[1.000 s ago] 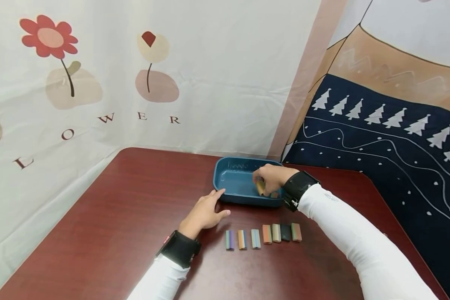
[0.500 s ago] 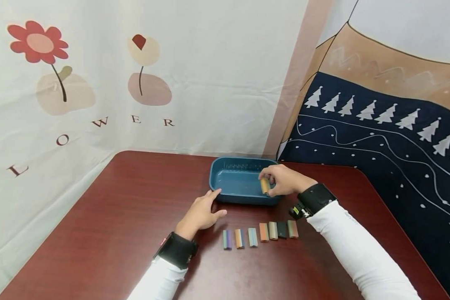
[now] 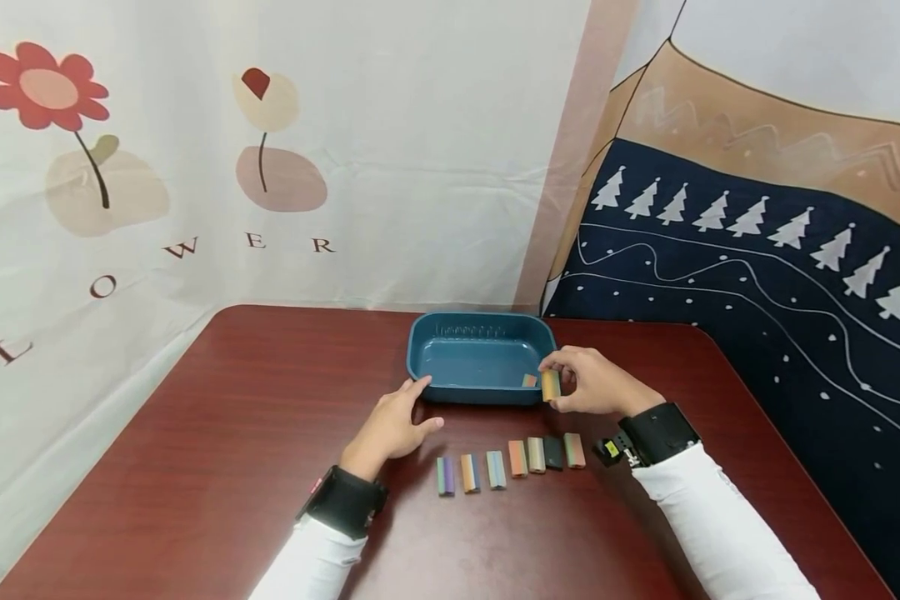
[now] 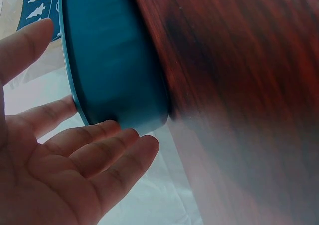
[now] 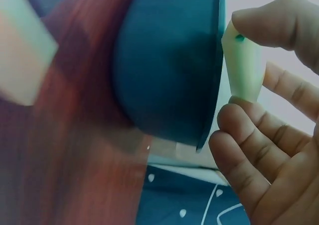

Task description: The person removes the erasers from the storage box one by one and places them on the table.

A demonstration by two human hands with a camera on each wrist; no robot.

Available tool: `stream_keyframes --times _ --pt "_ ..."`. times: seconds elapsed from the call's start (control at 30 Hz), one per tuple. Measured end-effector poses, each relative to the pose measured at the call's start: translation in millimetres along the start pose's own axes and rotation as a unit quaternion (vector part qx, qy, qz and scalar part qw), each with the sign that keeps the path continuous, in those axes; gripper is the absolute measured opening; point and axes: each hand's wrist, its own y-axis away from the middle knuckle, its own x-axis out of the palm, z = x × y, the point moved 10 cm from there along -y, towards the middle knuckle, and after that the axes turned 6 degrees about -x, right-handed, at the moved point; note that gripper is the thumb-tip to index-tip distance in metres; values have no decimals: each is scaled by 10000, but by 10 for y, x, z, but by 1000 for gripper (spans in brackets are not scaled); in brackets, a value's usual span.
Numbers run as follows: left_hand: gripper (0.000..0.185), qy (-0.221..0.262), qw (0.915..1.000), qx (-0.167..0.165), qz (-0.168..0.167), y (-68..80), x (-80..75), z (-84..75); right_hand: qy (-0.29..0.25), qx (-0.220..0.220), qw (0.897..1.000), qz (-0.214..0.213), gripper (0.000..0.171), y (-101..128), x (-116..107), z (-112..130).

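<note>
My right hand (image 3: 594,382) pinches a small yellow-and-green block (image 3: 551,386) between thumb and fingers, at the right front corner of a blue rectangular tray (image 3: 472,395). In the right wrist view the block (image 5: 243,68) looks pale green, with a dark spot near the thumb. One orange-and-green block (image 3: 529,380) lies inside the tray, near its right front corner. My left hand (image 3: 385,427) has its fingers stretched out and touches the tray's left front corner. In front of the tray, several two-coloured blocks and a dark block (image 3: 552,452) stand in a row.
The row runs from a purple-and-green block (image 3: 446,476) at the left to a green-and-orange block (image 3: 574,450) at the right. Reddish-brown wood forms the tabletop (image 3: 270,400). Behind it hang a white flower-printed cloth (image 3: 390,167) and a navy tree-printed cloth (image 3: 720,275).
My right hand has lifted the yellow-and-green block from inside the tray and brought it right to the tray's corner. The left hand stays at the tray; the head view has shifted slightly.
</note>
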Motion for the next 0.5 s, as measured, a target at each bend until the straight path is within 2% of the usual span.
stream_keyframes --times 0.2,0.5 --pt "71 -14 10000 51 22 -12 0 -30 0 200 9994 -286 41 229 29 -90" --pt "72 -56 10000 69 -34 -24 -24 -24 -196 554 9973 -438 41 478 127 -229"
